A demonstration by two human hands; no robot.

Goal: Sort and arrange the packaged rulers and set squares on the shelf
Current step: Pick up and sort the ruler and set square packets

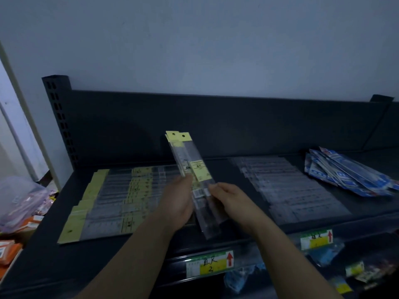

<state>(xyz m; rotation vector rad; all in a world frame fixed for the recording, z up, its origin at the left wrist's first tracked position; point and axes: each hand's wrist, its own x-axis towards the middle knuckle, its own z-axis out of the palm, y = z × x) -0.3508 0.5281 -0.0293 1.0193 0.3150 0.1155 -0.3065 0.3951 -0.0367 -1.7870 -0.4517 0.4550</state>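
I hold a small bundle of packaged rulers (pixel 190 162) upright over the middle of the dark shelf (pixel 151 236); they are clear sleeves with yellow header cards. My left hand (pixel 179 203) grips the bundle from the left side. My right hand (pixel 228 199) pinches its lower right edge. A fanned row of the same yellow-headed ruler packs (pixel 108 201) lies flat on the shelf's left part. Clear ruler packs (pixel 287 186) lie overlapped to the right of my hands. A heap of blue-and-white packs (pixel 347 171) sits at the far right.
The shelf's dark back panel (pixel 216 126) rises behind, with a slotted upright (pixel 60 117) at the left. Price labels (pixel 210 264) (pixel 316 239) with red arrows hang on the front edge. More packaged goods (pixel 356 270) lie on the lower shelf, and orange packs and a plastic bag (pixel 19 203) at the left.
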